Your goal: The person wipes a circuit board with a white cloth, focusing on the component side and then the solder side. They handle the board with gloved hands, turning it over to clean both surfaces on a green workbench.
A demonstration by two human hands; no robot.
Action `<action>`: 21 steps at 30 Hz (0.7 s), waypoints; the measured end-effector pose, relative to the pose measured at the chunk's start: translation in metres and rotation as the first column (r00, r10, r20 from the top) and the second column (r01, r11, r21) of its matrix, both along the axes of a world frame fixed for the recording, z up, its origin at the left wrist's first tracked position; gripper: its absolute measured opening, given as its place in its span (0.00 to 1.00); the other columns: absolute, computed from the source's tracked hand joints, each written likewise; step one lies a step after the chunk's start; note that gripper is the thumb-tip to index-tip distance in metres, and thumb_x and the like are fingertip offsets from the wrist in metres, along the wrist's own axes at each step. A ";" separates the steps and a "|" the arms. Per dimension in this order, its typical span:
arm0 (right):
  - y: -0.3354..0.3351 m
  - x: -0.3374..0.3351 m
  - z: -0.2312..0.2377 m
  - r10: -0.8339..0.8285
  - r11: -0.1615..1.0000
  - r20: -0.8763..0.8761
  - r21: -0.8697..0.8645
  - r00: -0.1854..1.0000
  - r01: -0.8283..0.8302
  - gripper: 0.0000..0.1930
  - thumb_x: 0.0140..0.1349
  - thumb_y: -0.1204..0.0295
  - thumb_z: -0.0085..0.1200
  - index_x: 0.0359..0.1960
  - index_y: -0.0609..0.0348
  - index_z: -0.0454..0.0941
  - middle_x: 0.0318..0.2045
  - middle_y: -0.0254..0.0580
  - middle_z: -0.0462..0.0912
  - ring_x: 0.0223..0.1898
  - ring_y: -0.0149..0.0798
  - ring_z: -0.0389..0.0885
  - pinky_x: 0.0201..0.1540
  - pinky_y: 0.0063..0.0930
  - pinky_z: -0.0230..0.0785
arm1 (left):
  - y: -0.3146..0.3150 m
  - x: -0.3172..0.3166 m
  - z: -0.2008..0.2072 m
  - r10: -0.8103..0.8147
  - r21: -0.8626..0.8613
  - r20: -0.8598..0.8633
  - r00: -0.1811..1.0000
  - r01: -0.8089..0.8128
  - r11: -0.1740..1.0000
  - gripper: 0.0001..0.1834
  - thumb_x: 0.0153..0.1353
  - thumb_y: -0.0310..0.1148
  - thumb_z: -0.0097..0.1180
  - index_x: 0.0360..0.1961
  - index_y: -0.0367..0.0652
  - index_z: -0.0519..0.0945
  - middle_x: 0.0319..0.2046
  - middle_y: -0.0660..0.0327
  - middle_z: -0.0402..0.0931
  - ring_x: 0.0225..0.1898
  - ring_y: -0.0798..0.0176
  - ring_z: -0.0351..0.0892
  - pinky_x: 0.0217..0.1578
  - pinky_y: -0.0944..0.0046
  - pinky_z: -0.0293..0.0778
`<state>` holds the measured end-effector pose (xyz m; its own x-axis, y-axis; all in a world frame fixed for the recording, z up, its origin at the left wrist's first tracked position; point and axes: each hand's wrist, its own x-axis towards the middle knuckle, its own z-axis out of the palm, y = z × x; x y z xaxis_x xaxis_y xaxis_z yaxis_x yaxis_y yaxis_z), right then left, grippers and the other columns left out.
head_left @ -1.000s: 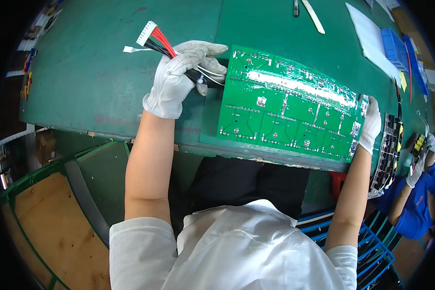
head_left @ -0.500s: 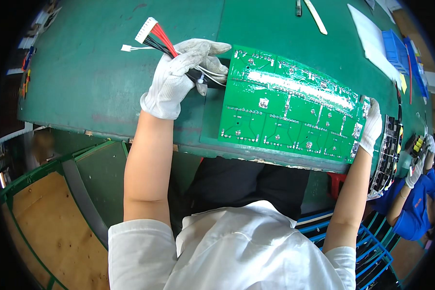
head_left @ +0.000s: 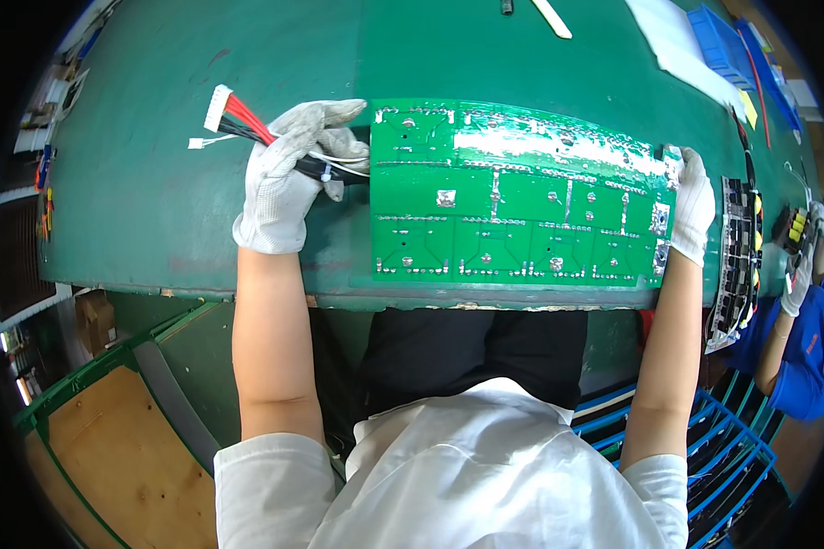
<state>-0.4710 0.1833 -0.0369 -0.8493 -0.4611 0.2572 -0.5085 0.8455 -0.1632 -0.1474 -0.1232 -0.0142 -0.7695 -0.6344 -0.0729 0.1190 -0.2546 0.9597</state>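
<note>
Left grip (head_left: 288, 178), white-gloved, is holding a wire bundle (head_left: 309, 168), my fingers curled closely about its black sleeve, while my right grip (head_left: 692, 206) is clasping the right-hand edge of a green circuit board (head_left: 471, 203). The board is lying between my two grips, soldered face up, over the near edge of the bench (head_left: 156, 210); whether it is resting there or hanging just clear, I cannot tell, nor how far my right fingers are reaching underneath. Red and black wires (head_left: 247, 121) are jutting out leftward past my left grip, ending in a white connector (head_left: 217, 107), a small white plug (head_left: 197, 144) sitting near it. Doing this well, I judge, is depending on both grips moving together: the right bearing the board by its rim, the left leaving slack so that nothing is tugging at the joints. Beyond my right grip, a row of black components (head_left: 734, 265) is standing near, and a co-worker's gloved hands (head_left: 801, 285) are working farther off.
</note>
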 end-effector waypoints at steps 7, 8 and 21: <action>0.001 0.001 0.000 0.005 1.000 -0.017 -0.018 1.000 -0.005 0.19 0.60 0.55 0.53 0.48 0.53 0.75 0.39 0.48 0.82 0.42 0.53 0.80 0.42 0.42 0.71 | 0.001 -0.001 -0.001 0.023 -0.016 0.010 1.000 -0.023 1.000 0.26 0.65 0.43 0.46 0.48 0.24 0.74 0.23 0.52 0.77 0.20 0.64 0.74 0.13 0.72 0.63; 0.000 0.003 0.001 0.002 1.000 -0.015 -0.021 1.000 -0.003 0.19 0.60 0.56 0.53 0.48 0.53 0.75 0.40 0.48 0.82 0.42 0.52 0.80 0.42 0.42 0.71 | 0.002 -0.002 -0.001 0.043 -0.043 0.034 0.999 -0.041 0.998 0.27 0.65 0.44 0.45 0.48 0.25 0.74 0.23 0.53 0.76 0.18 0.65 0.72 0.12 0.72 0.61; 0.003 -0.001 -0.008 0.057 0.993 -0.136 -0.093 0.989 -0.070 0.23 0.65 0.47 0.45 0.42 0.55 0.76 0.31 0.50 0.82 0.35 0.51 0.80 0.37 0.41 0.71 | -0.005 0.001 -0.007 -0.010 -0.036 -0.062 0.998 0.008 0.999 0.27 0.63 0.42 0.48 0.48 0.22 0.73 0.24 0.49 0.77 0.22 0.60 0.79 0.12 0.71 0.67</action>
